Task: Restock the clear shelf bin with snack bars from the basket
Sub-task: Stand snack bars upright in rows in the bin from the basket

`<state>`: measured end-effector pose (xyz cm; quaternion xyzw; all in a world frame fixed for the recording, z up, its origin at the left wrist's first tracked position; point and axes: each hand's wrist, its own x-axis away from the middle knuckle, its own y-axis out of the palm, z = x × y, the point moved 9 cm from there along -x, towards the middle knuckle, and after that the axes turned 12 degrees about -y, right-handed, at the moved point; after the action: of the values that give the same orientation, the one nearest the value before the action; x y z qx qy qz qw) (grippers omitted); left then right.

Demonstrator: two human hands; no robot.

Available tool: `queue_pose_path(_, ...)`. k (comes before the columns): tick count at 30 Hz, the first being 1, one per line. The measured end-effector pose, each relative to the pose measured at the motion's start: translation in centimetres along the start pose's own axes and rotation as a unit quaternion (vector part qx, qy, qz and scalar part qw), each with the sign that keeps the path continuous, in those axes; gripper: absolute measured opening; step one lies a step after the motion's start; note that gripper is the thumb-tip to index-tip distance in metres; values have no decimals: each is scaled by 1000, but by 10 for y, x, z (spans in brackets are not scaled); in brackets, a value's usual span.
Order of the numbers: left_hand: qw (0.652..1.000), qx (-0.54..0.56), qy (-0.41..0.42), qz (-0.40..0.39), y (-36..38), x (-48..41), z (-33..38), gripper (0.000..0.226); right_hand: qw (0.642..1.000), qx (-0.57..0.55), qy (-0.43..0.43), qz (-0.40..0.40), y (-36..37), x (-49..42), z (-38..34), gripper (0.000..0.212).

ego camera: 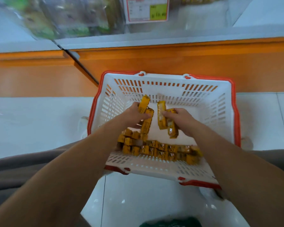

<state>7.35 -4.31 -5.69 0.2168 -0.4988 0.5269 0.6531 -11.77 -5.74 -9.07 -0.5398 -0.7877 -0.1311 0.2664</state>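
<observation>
Reaching into the white slotted plastic basket [220,112] with its red rim, gripped yellow-wrapped snack bars [144,104] over its middle: left hand [134,115] curled round about two, right hand [179,119] curled round two more bars [161,119]. Noted many further bars [154,149] stacked in rows against the basket's near wall. Beyond the basket's far side, above an orange ledge [170,63], made out the clear plastic shelf bin [82,17], blurred, beside a red-edged price label [146,10].
</observation>
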Motion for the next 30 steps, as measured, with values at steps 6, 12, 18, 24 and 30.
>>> queue_pose_path(6,992,95,60,-57,-23,106,59,9,994,-88,-56,-39,1,52,-111,23)
queue_pose_path(12,954,226,197,-5,-62,229,124,10,981,-97,-163,-43,-15,125,-246,18)
queue_pose_path(18,911,305,278,24,-67,303,156,30,969,-65,-238,14,-33,184,-314,17)
queue_pose_path(24,886,332,323,38,-60,298,167,35,954,-51,-294,19,-33,189,-332,18)
queue_pose_path(30,893,317,320,-6,-60,286,185,53,945,-90,-314,-14,-40,172,-349,39)
